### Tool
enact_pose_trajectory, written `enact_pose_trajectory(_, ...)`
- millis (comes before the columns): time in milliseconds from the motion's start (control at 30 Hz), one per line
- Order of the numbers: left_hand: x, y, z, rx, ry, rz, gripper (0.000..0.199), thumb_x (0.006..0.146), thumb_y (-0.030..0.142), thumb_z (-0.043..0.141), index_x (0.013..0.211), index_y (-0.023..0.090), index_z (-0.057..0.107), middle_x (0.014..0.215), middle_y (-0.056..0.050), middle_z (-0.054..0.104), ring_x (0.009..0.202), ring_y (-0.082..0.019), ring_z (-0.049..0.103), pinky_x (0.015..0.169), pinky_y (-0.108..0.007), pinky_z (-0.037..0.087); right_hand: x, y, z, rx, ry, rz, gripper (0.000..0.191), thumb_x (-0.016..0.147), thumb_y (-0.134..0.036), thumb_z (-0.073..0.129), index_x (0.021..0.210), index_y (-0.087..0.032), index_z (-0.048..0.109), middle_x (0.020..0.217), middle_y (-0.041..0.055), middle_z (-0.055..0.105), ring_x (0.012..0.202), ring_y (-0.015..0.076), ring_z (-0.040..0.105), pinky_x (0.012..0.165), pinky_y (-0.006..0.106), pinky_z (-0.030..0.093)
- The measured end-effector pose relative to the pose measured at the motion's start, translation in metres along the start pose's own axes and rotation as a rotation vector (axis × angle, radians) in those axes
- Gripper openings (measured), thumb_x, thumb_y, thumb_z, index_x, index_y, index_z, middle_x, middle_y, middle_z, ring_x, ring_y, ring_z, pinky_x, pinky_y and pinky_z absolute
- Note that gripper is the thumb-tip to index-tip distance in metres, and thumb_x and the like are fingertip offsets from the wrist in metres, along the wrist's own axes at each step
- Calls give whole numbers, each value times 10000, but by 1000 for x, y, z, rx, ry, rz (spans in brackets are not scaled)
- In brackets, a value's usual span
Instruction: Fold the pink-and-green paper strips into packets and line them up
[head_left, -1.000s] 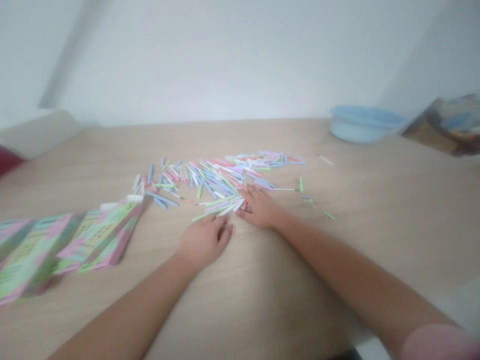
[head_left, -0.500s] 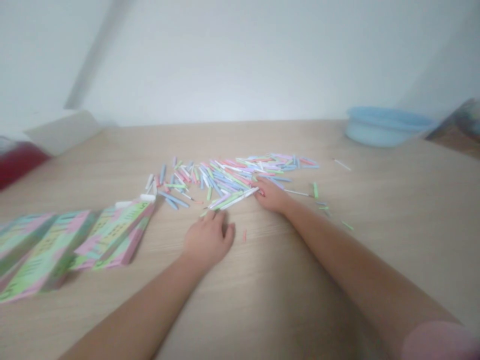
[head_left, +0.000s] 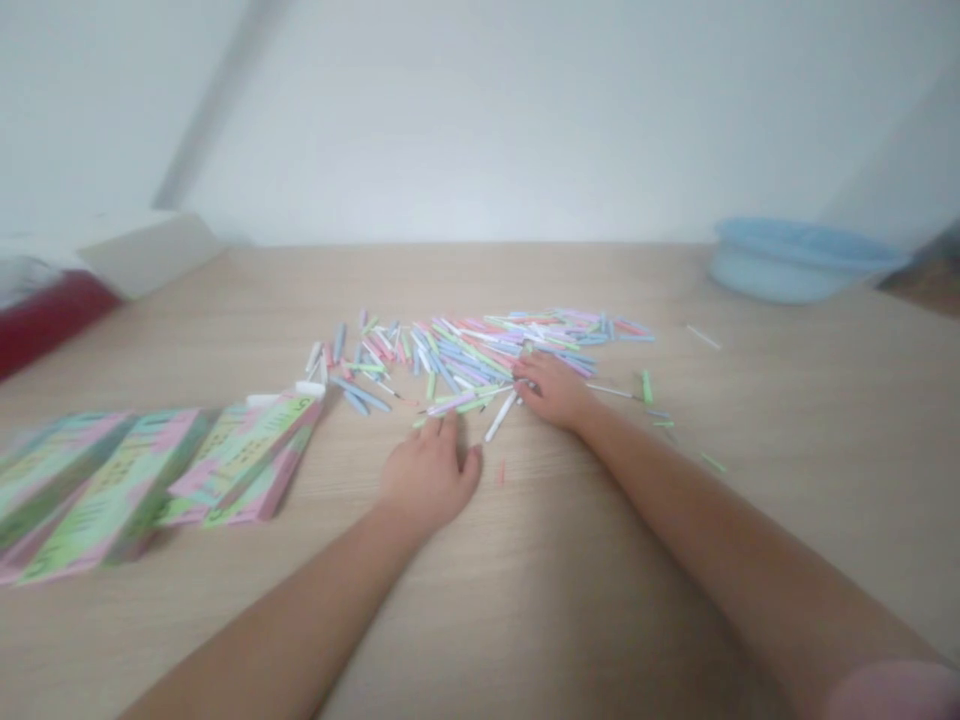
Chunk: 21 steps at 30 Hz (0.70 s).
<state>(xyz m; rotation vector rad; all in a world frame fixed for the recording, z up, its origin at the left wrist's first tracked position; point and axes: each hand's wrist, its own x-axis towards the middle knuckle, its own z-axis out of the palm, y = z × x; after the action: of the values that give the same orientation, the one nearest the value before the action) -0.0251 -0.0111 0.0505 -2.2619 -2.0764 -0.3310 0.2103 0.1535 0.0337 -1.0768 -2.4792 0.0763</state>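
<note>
A loose heap of slim pastel pen parts [head_left: 465, 355] in blue, green, pink, purple and white lies on the wooden table. My left hand [head_left: 431, 470] rests palm down at the heap's near edge, thumb apart, fingertips beside a purple piece [head_left: 452, 402]. My right hand [head_left: 551, 388] is at the heap's near right side, its fingers curled. From those fingers a white pen [head_left: 501, 415] slants down toward the left; the exact grip is blurred. A small pink sliver [head_left: 501, 470] lies between the hands.
Pink-and-green printed boxes [head_left: 112, 490] overlap on the left. Behind them are a white box [head_left: 150, 255] and a red object [head_left: 56, 320]. A blue basin [head_left: 802, 265] stands at the back right. A green piece [head_left: 647, 387] and thin bits lie right of my right hand.
The white pen at my right fingers has swung from nearly sideways to pointing down toward me. My left hand has stayed in place by the heap. The whole view has shifted slightly.
</note>
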Motion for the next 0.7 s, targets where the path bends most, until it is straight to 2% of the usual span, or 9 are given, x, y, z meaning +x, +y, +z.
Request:
enact_pose_trajectory(167,-1,0,-3,-76,23,43,559,1030,505,382,1505,219,455,1301,-132,641,1132,-316,648,903,-431,524,2,-9,-8,-39,-2,-25,288,1003,-337,524,1147,-185,722,1278,133,654,1213,280,561,1093,428,386)
enact_pose_trajectory(267,-1,-2,-5,-186,9,216,492,1043,467,397,1501,305,477,1346,-84,617,1150,-260,650,940,-386,526,10,-11,-14,-58,-84,-72,269,1014,-333,525,1075,-188,743,1161,109,703,1124,259,602,1033,387,407)
enact_pose_trajectory(367,-2,-3,-6,-239,-13,366,466,1034,444,435,1479,327,514,1477,-58,545,1227,-257,621,1007,-389,514,22,-14,-20,-83,-199,-134,268,1022,-312,517,1036,-200,760,1067,86,739,1046,243,634,968,352,417)
enact_pose_trajectory(567,-3,0,-8,-195,-8,350,436,1011,413,462,1399,254,580,1493,-84,548,1203,-300,629,1006,-450,527,37,-28,-26,-167,-331,-136,252,1003,-272,525,913,-199,749,978,97,749,963,252,662,876,331,421)
enact_pose_trajectory(700,-4,0,-5,-169,13,296,408,1013,386,452,1369,239,587,1478,-92,565,1187,-299,640,1013,-455,527,36,-35,-31,-219,-307,-45,201,1009,-267,523,986,-185,705,1037,137,737,995,274,661,867,338,420)
